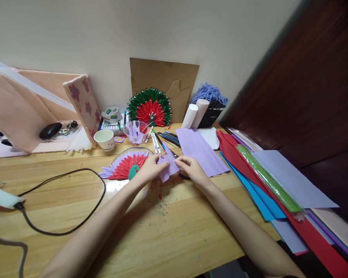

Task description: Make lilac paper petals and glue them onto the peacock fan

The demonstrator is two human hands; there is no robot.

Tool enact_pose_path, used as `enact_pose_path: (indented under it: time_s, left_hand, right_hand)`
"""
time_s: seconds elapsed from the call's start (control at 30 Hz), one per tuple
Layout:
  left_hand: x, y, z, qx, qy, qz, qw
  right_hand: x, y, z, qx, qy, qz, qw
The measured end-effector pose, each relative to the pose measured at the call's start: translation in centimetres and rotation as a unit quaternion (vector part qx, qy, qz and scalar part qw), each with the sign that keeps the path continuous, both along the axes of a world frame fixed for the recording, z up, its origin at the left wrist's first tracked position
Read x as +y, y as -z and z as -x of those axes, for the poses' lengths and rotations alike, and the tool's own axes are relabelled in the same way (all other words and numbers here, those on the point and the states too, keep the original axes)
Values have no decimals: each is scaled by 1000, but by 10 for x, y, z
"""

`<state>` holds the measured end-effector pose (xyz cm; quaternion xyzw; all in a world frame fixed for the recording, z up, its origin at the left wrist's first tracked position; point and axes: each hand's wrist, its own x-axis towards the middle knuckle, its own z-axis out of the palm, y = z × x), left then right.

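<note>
My left hand [153,168] pinches a small, irregularly cut piece of purple crepe paper [167,164] above the table. At the paper's right edge, the thumb and fingers of my right hand [191,170] are pressed together on it. Partly hidden behind my right hand, a dark-handled pair of scissors [175,155] shows. To the left of my left hand lies a fan-shaped decoration [124,165] with red and purple petals and a green centre, partly covered by that hand. A larger purple crepe paper sheet [201,152] lies beyond my right hand.
A green-and-red petal fan [150,108] leans on cardboard [162,71]. A paper cup [104,139], a clear bowl [135,133] of purple scraps and several pens [168,138] stand or lie behind. A glue gun [2,197] with a looped cord is left; coloured sheets [295,177] lie right.
</note>
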<state>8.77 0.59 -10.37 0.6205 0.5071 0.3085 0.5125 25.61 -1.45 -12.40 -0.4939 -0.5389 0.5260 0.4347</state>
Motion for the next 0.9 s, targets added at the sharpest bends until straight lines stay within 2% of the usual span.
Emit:
enact_pose_path:
  time_s: [0.13, 0.27, 0.4, 0.53, 0.6, 0.7, 0.8, 0.9]
  left_hand:
    - [1, 0, 2, 3, 4, -37, 999]
    - [2, -3, 3, -41, 10, -17, 999]
    - [1, -5, 2, -63, -30, -41, 997]
    - [0, -7, 2, -73, -33, -36, 996]
    - [-1, -7, 2, -51, -38, -11, 998]
    - [-1, -6, 2, -17, -51, -1, 999]
    - [-1, -4, 1, -30, -69, -33, 997]
    - [-1, -3, 0, -47, -76, -64, 994]
  right_hand:
    - [-3, -1, 1, -77, -13, -68, 995]
    - [-8, -2, 2, -156, -15, -122, 980]
    - [-14, -6, 5, -222, 19, -188, 957]
    - [-18, -11, 7, -266, 30, -241, 933]
    - [-19, -12, 8, -260, 25, -243, 934]
    - [-18, -11, 8, -205, 17, -203, 957]
    - [-15, -7, 9, -150, 10, -143, 978]
    - [-11, -4, 9, -132, -11, -107, 985]
